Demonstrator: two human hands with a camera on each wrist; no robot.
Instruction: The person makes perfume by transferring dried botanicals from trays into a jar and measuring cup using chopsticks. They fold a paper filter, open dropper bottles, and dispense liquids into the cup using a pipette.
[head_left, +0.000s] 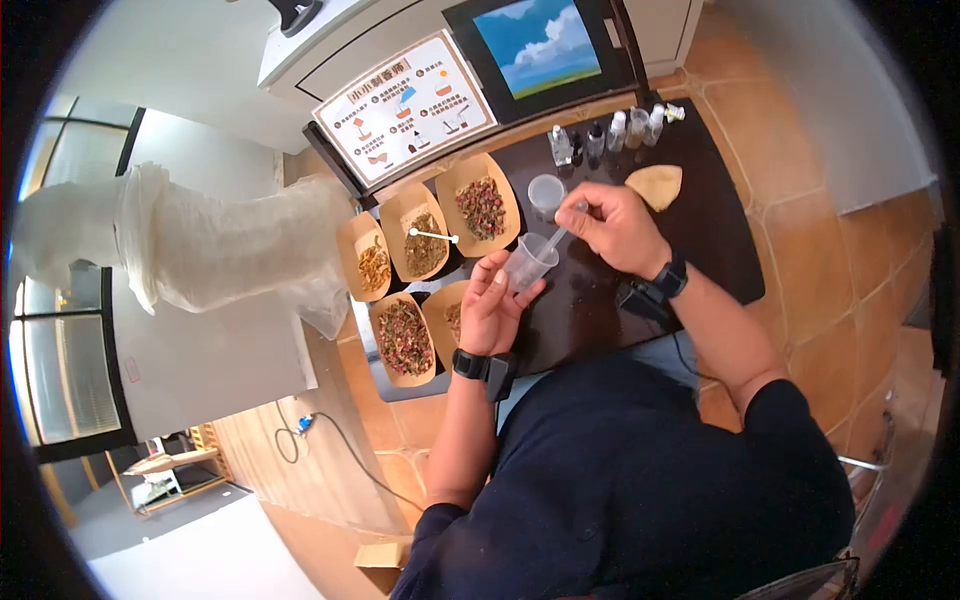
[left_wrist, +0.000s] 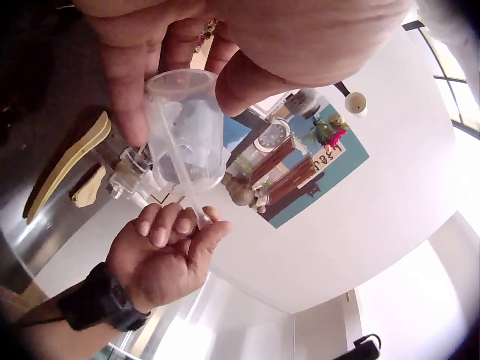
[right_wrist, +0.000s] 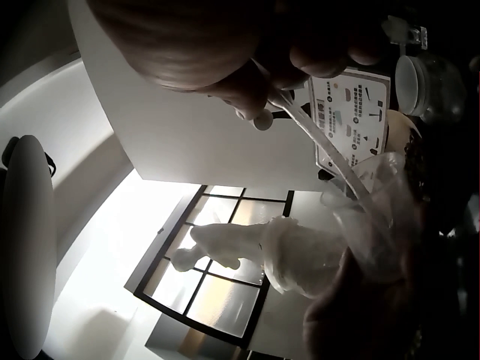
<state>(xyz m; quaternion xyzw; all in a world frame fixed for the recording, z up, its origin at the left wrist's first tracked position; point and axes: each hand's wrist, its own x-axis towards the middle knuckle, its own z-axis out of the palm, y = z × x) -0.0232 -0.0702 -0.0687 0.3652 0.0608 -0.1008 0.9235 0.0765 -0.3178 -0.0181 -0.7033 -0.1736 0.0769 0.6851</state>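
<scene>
My left hand (head_left: 488, 312) holds a clear plastic cup (head_left: 531, 268) over the near part of the dark table, tilted a little, with fingers and thumb round its side. From the right, my right hand (head_left: 622, 232) pinches the upper end of a thin clear plastic stick (head_left: 555, 242). Its lower end reaches down inside the cup; in the left wrist view the stick (left_wrist: 180, 163) slants across the cup (left_wrist: 206, 142). No contents stand out through the cup's wall. Just behind the cup is a round clear jar (head_left: 546, 190) with a pale top.
Several paper trays of dried flowers and herbs (head_left: 481, 208) stand at the left, a white double-ended spoon (head_left: 433, 236) across one. Small bottles (head_left: 562, 146) line the back, near a beige fan-shaped piece (head_left: 656, 186). A printed sign (head_left: 405, 110) stands behind the trays.
</scene>
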